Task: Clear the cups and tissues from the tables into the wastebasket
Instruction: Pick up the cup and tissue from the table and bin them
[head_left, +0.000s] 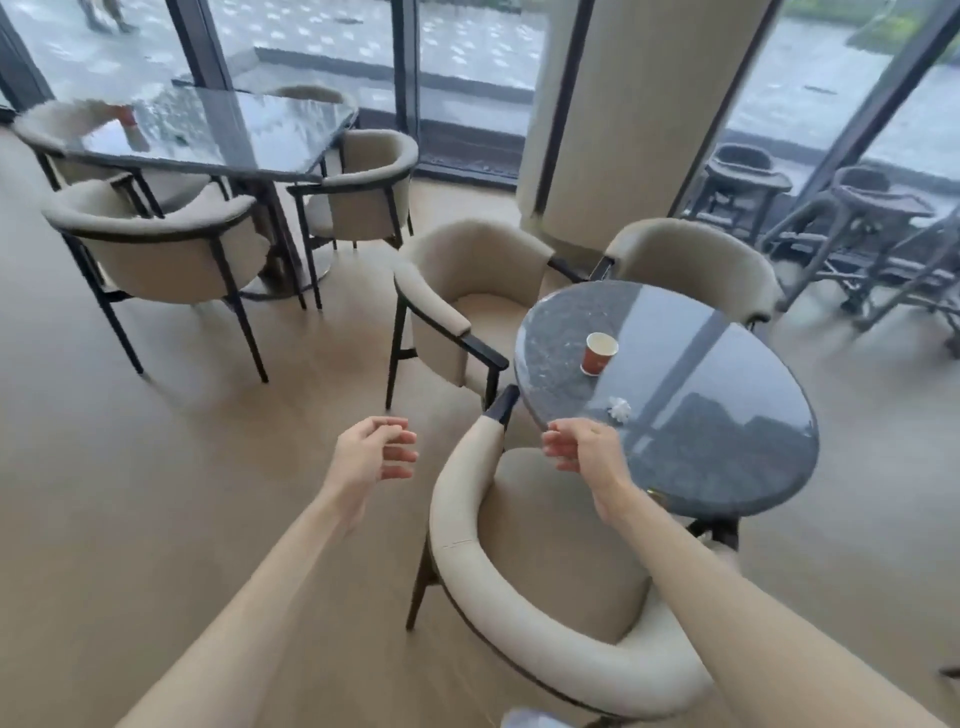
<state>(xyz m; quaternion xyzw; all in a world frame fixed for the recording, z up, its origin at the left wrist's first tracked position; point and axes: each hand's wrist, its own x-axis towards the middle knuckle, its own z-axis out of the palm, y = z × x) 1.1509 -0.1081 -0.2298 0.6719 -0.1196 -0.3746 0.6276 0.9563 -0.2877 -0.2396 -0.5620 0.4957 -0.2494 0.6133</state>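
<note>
A red paper cup (600, 353) stands upright on the round dark stone table (727, 415) at the right. A crumpled white tissue (620, 408) lies nearer me on the same table, close to its left edge. My right hand (584, 451) hovers just short of the tissue, fingers loosely curled and holding nothing. My left hand (371, 457) hangs over the floor to the left, fingers apart and empty. On the square dark table (218, 135) at the back left, a red cup (126, 115) shows blurred near its far left side. No wastebasket is in view.
Cream armchairs ring both tables; one (545, 587) stands right below my arms, another (467, 301) left of the round table. A wide pillar (618, 114) rises behind. Dark high chairs (862, 234) stand at the right by the windows. Bare wooden floor (182, 467) lies to the left.
</note>
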